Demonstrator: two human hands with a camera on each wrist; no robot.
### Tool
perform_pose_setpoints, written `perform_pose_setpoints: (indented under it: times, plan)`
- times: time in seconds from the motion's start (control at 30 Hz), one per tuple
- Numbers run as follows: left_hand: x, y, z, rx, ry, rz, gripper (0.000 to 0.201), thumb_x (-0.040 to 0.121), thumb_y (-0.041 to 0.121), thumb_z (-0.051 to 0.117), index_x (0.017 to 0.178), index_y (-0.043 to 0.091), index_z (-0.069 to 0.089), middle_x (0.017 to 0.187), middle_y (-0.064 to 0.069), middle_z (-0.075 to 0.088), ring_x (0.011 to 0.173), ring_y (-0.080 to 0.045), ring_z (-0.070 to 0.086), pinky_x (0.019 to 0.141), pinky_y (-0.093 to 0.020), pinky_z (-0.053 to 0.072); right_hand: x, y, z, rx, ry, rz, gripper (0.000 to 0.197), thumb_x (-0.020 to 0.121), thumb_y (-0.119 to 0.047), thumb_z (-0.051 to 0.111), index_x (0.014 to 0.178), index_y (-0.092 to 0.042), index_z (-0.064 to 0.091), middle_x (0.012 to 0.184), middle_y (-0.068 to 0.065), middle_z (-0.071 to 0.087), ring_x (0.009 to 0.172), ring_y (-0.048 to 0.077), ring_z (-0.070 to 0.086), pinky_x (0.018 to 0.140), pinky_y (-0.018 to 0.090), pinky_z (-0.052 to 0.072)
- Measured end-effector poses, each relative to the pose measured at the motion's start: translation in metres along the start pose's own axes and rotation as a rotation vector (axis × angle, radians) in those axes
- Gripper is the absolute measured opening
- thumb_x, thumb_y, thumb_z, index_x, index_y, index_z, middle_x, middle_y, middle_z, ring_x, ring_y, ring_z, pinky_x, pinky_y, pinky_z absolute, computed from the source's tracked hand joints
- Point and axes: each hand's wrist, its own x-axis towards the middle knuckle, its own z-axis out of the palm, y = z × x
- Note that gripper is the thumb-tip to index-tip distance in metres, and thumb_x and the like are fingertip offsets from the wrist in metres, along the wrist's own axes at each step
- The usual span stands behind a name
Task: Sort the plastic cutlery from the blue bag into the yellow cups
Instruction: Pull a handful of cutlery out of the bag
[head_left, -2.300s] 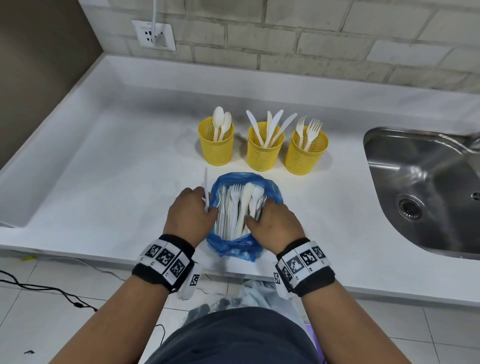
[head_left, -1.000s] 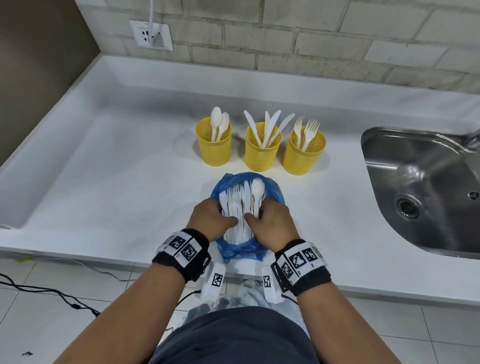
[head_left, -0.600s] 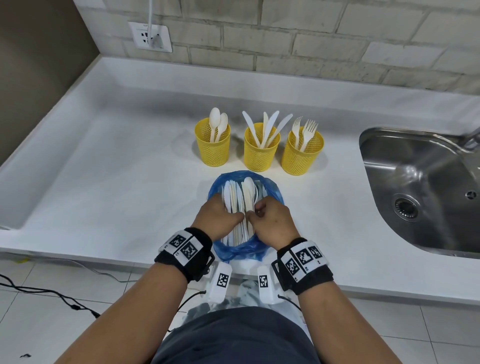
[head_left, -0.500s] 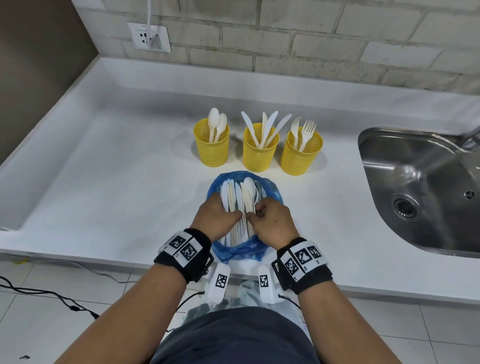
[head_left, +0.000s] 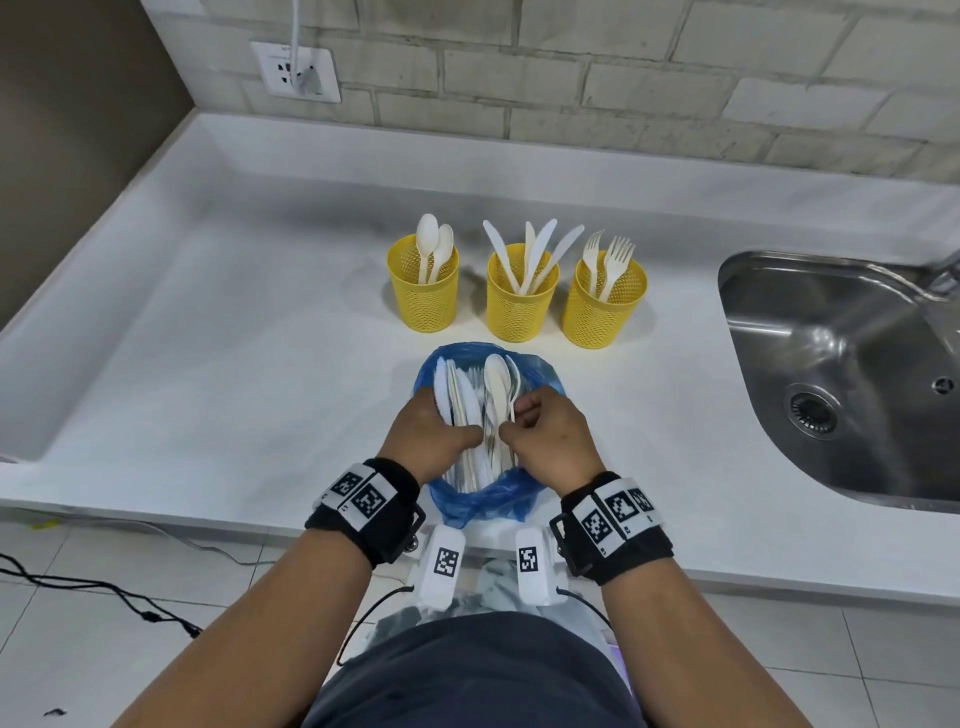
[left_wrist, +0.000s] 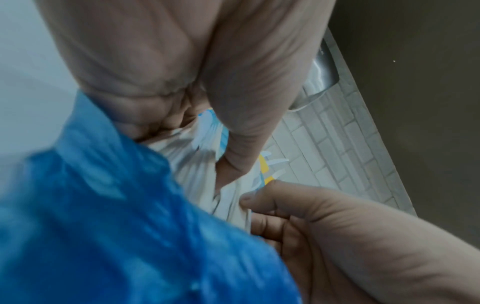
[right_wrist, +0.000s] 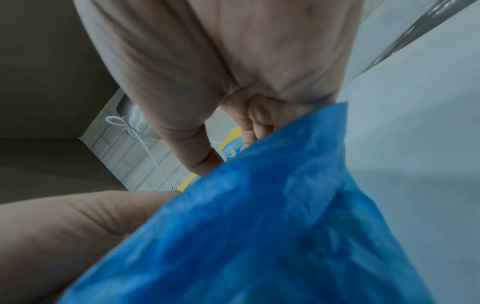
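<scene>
The blue bag (head_left: 540, 376) lies near the counter's front edge, and a bundle of white plastic cutlery (head_left: 470, 397) sticks out of it. My left hand (head_left: 470, 434) grips the bundle's handles from the left, thumb laid across them. From the right, my right hand (head_left: 511, 423) pinches handles between thumb and forefinger, below a cream spoon (head_left: 496, 376). The left wrist view shows the left hand (left_wrist: 197, 152) on the cutlery (left_wrist: 192, 156) and the right hand (left_wrist: 249, 205) pinching it. Behind stand three yellow cups: spoons (head_left: 423, 301), knives (head_left: 521, 306), forks (head_left: 604, 312).
A steel sink (head_left: 852, 374) is set into the white counter (head_left: 234, 364) at the right. A brick wall with a socket (head_left: 296, 73) runs along the back. The blue bag (right_wrist: 259, 226) fills most of the right wrist view.
My left hand, which held a knife upright beside the bag, has moved onto the bundle. Both hands have drawn together over the handles in the bag's middle.
</scene>
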Motion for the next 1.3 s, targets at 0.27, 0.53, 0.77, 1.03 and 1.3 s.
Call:
perform_pose_setpoints:
  times: [0.27, 0.53, 0.77, 1.03, 1.3]
  plan:
    - [0.002, -0.002, 0.006, -0.121, 0.022, -0.053, 0.032, 0.085, 0.012, 0.072, 0.114, 0.013, 0.059, 0.099, -0.002, 0.068, 0.090, -0.016, 0.065, 0.071, -0.029, 0.050, 0.000, 0.001, 0.001, 0.051, 0.046, -0.099, 0.019, 0.086, -0.013, 0.071, 0.094, -0.020, 0.056, 0.075, -0.011, 0.055, 0.065, 0.000, 0.054, 0.059, 0.013, 0.037]
    - [0.000, -0.002, 0.007, -0.319, -0.053, -0.007, 0.036, 0.082, 0.001, 0.075, 0.110, 0.023, 0.071, 0.105, -0.001, 0.078, 0.098, -0.017, 0.074, 0.090, -0.036, 0.059, 0.002, 0.004, 0.004, 0.010, -0.035, -0.143, 0.009, 0.092, -0.014, 0.068, 0.088, -0.018, 0.062, 0.080, -0.009, 0.062, 0.071, 0.004, 0.057, 0.059, 0.008, 0.039]
    - [-0.001, 0.004, 0.010, -0.459, -0.092, 0.034, 0.031, 0.089, -0.006, 0.069, 0.109, 0.017, 0.074, 0.104, -0.004, 0.079, 0.093, -0.013, 0.075, 0.075, -0.020, 0.057, 0.006, 0.005, 0.004, 0.142, 0.041, -0.069, 0.021, 0.087, -0.011, 0.067, 0.105, -0.018, 0.061, 0.097, 0.000, 0.072, 0.089, 0.020, 0.068, 0.085, 0.040, 0.057]
    - [0.001, 0.003, 0.014, -0.562, -0.166, 0.021, 0.035, 0.089, -0.002, 0.073, 0.123, 0.008, 0.071, 0.112, -0.008, 0.078, 0.103, -0.021, 0.075, 0.085, -0.029, 0.059, 0.006, 0.007, 0.003, 0.248, 0.049, -0.042, 0.020, 0.084, -0.005, 0.073, 0.103, -0.013, 0.070, 0.090, -0.006, 0.073, 0.079, 0.003, 0.067, 0.083, 0.031, 0.057]
    - [0.001, -0.002, 0.014, -0.696, -0.165, 0.001, 0.031, 0.092, -0.001, 0.071, 0.121, 0.007, 0.071, 0.114, -0.008, 0.078, 0.105, -0.020, 0.074, 0.086, -0.026, 0.058, 0.002, 0.004, 0.006, 0.013, 0.061, -0.150, 0.024, 0.089, -0.002, 0.059, 0.066, -0.008, 0.053, 0.058, -0.006, 0.048, 0.056, 0.008, 0.044, 0.057, 0.026, 0.035]
